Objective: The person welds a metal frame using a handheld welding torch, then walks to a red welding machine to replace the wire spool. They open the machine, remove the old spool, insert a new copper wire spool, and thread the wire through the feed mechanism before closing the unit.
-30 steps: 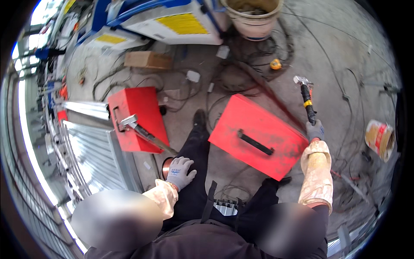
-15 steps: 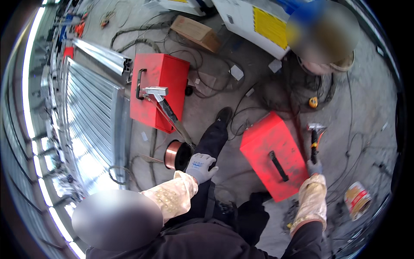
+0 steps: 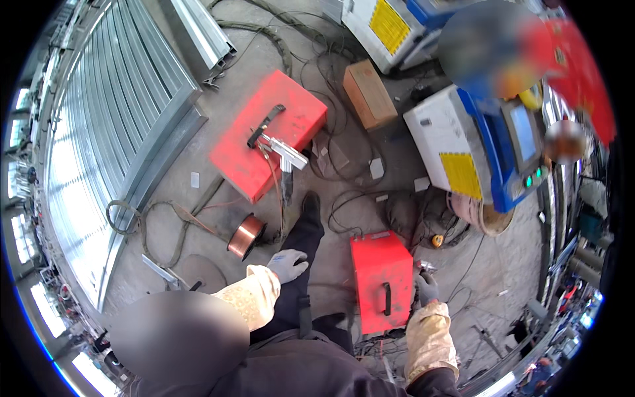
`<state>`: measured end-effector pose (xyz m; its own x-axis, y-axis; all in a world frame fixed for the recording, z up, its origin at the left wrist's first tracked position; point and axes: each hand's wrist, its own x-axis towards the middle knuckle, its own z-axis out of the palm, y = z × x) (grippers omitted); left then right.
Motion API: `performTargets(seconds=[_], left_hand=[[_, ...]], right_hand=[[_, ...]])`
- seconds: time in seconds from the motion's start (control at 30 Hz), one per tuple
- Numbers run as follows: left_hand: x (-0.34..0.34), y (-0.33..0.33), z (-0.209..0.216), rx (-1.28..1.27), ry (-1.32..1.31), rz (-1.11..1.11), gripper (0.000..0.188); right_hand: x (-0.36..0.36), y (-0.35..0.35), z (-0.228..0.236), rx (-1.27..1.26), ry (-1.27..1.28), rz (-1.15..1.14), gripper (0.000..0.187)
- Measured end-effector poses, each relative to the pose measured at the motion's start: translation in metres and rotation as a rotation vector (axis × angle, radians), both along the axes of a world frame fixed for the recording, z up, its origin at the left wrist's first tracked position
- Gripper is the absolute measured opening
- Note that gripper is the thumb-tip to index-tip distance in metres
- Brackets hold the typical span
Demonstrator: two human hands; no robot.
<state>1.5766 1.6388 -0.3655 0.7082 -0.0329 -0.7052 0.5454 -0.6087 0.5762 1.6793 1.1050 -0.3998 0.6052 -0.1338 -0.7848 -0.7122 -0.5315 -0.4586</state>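
My left hand [image 3: 289,266], in a grey work glove with a pale leather cuff, lies spread over my knee and holds nothing. Just right of the nearer red box [image 3: 385,276], my right hand [image 3: 428,289] wears a similar glove and is closed round a welding gun [image 3: 426,266]. Only that gun's metal head shows clearly; the fingers and the box edge cover most of its handle. Another gun with a silver head [image 3: 286,153] rests on the farther red box [image 3: 268,135], its dark handle hanging over the side. A spool of copper wire [image 3: 246,236] lies left of my leg.
Corrugated metal panels [image 3: 119,112] lean along the left. Ahead stand a cardboard box [image 3: 369,94] and a white and blue machine with a screen [image 3: 456,142]. Cables [image 3: 337,172] snake over the floor. A yellow tape measure [image 3: 437,241] lies beyond the nearer box.
My view has swung, bringing the screened machine into sight at the right. The welding gun in my right hand now looks shorter and sits closer to the nearer box. My left hand stays on my knee.
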Motion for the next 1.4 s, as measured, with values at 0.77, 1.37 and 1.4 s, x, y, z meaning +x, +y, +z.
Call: performTargets(seconds=[0.77,1.37,1.4], left_hand=[[-0.005,0.071,-0.045,0.013,0.178,1.020,0.050],[0.112,0.069,-0.196,0.388,0.116,1.057,0.044],[0.102,0.062,-0.196,0.375,0.095,1.047,0.044]], right_hand=[[0.276,0.568,-0.023,0.122,-0.331,1.291,0.061],[0.302,0.713,-0.132,0.466,-1.207,1.652,0.029],[0.302,0.711,-0.136,0.436,-1.237,1.647,0.028]])
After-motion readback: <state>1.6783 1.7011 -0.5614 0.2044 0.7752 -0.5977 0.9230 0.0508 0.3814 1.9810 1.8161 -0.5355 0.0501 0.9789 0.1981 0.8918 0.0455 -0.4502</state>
